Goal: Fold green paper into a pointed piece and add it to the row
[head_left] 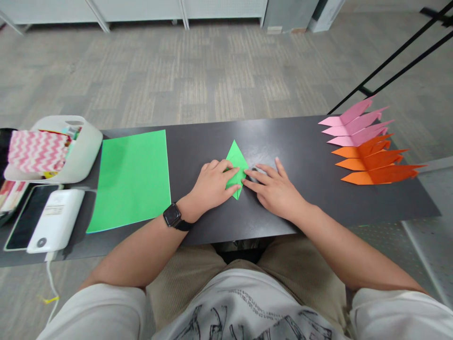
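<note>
A small piece of folded green paper [235, 156], shaped like a narrow diamond, lies flat on the dark table in front of me. Resting on its left side is my left hand [214, 183], fingers stretched across the paper and covering part of it; a black watch is on that wrist. My right hand [273, 189] has its fingers spread, with the index and middle fingertips touching the diamond's right edge. Neither hand grips the paper.
Green paper sheets [132, 182] lie left of my hands. Farther left are a white basket [90, 151] with a pink zigzag item, a white power bank [56, 219] on a cable, and a phone [26, 222]. Pink [354, 123] and orange folded paper figures [375, 163] line the right end.
</note>
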{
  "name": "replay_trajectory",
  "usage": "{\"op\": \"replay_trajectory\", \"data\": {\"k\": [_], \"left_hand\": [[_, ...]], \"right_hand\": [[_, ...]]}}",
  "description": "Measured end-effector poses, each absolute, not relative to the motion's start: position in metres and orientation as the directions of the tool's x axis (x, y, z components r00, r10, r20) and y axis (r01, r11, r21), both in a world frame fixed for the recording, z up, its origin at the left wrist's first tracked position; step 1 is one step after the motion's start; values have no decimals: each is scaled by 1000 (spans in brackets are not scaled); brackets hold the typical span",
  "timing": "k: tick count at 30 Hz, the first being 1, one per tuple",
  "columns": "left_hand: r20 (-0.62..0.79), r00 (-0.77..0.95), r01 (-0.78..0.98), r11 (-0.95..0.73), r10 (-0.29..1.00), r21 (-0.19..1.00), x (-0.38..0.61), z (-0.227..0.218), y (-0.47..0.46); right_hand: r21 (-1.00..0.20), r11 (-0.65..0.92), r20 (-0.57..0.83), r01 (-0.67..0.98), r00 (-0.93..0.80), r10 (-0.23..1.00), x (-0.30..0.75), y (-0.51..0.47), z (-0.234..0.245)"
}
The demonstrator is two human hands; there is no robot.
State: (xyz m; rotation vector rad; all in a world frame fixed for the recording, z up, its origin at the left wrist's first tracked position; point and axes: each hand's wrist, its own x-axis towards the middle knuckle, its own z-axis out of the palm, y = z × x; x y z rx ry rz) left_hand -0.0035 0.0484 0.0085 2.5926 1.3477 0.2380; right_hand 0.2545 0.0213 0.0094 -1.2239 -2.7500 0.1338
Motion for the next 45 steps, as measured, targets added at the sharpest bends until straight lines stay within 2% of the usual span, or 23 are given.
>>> {"op": "replay_trajectory", "data": {"k": [5, 14, 26, 38, 45], "left_hand": [[50, 581, 780, -573, 813, 252, -5, 8, 48], [40, 563, 791, -552, 826, 265, -4, 8, 49], [84, 572, 776, -572, 816, 267, -2, 4, 48], [67, 563, 786, -559, 824, 265, 0, 6, 46], [71, 566, 787, -564, 821, 250, 0, 6, 46]], "right_hand": [[-139, 694, 83, 706, -690, 719, 256, 13, 4], [-95, 724, -5, 683, -728, 685, 254, 5, 17], [-216, 666, 95, 714, -663, 742, 252, 0, 8], [-176, 682, 77, 710, -681, 728, 249, -4, 3], [-124, 690, 0, 713, -695, 719, 246, -10, 11]]}}
